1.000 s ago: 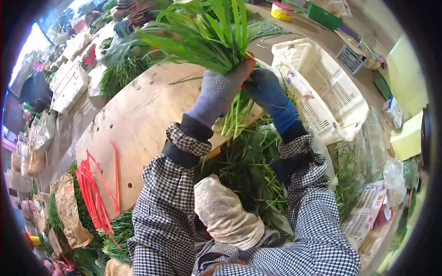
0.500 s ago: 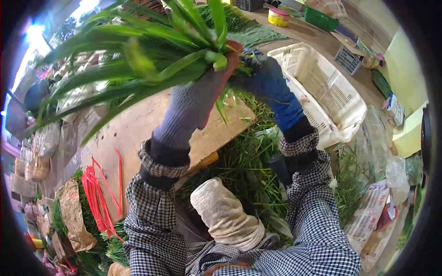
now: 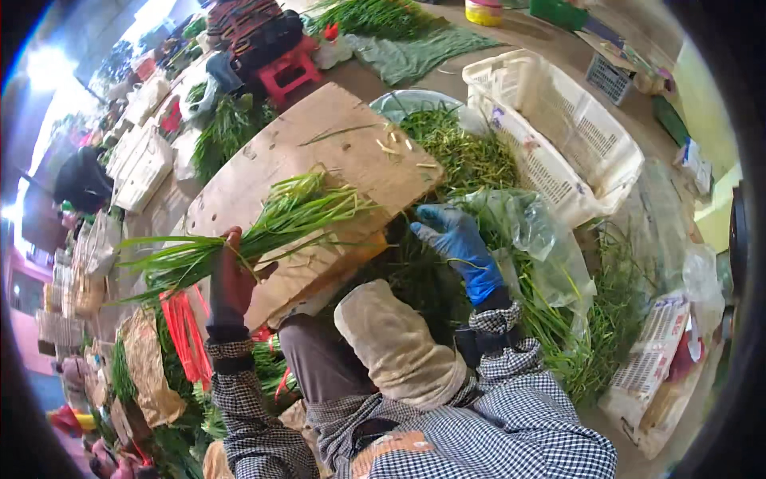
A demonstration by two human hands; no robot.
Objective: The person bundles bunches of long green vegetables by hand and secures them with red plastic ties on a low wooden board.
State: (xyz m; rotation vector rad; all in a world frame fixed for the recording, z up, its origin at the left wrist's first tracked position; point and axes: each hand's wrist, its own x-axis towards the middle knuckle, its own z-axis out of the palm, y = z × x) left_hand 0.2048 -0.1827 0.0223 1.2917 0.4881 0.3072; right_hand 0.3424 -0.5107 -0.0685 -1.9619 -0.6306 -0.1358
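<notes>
At the left of the frame we see the left hand [image 3: 230, 281] with fingers clenched around a bunch of greens [image 3: 271, 227], which lies slanting across the board [image 3: 319, 152] (long thin leaves, tips fanning toward the left edge). At centre, the right hand [image 3: 455, 239], blue-gloved, fingers loosely spread and holding nothing, touches the heap of loose greens [image 3: 463, 156].

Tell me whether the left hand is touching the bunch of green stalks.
Touching. The head view shows the left hand with its fingers wrapped around the bunch of green stalks, holding it above the wooden board.
</notes>
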